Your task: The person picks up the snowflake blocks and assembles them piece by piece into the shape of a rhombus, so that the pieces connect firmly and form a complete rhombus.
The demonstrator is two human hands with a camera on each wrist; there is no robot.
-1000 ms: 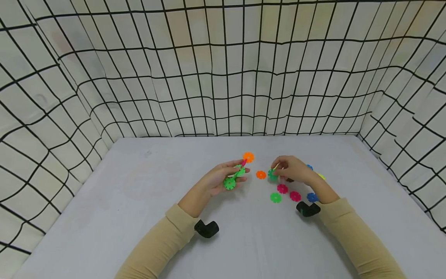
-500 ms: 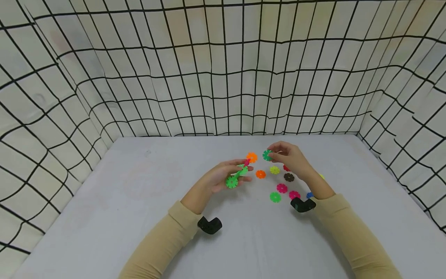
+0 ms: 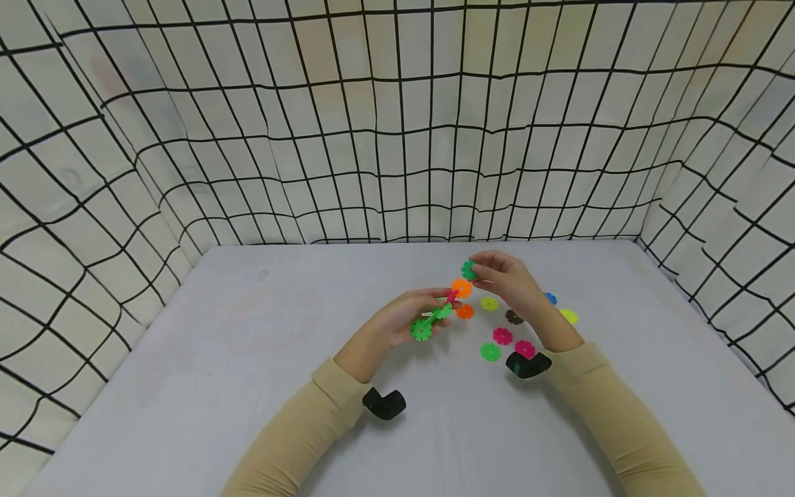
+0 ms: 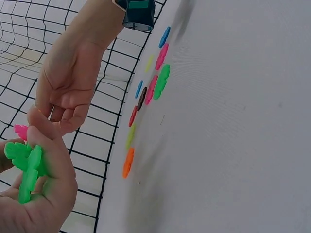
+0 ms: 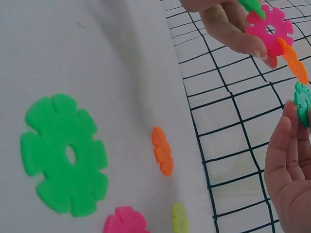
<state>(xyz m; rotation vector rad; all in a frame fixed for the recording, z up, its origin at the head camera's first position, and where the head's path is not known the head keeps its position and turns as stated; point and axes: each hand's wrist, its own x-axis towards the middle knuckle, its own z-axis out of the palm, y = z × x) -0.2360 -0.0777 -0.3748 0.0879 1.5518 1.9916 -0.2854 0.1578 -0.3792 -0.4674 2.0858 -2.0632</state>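
Note:
My left hand (image 3: pixel 404 319) grips a chain of interlocking snowflake discs above the table. The chain runs from a bright green disc (image 3: pixel 421 330) through a second green disc (image 3: pixel 443 311) and a pink disc (image 5: pixel 258 23) to an orange disc (image 3: pixel 462 288) at its far end. Between thumb and fingers, my right hand (image 3: pixel 511 281) pinches a teal-green disc (image 3: pixel 468 270). In the right wrist view this teal disc (image 5: pixel 302 103) is close to the orange disc's edge (image 5: pixel 294 62); whether they touch I cannot tell.
Several loose discs lie flat on the white table (image 3: pixel 279 386), among them orange (image 3: pixel 464 311), yellow (image 3: pixel 489 304), brown (image 3: pixel 514 316), pink (image 3: pixel 502 336), green (image 3: pixel 491 352) and blue (image 3: pixel 551 298). A black grid net on white sheeting (image 3: pixel 428 159) encloses the back and sides.
My right hand has lifted the teal disc from among the loose pieces, up and left to the chain's orange end. The left hand has shifted slightly right with the chain.

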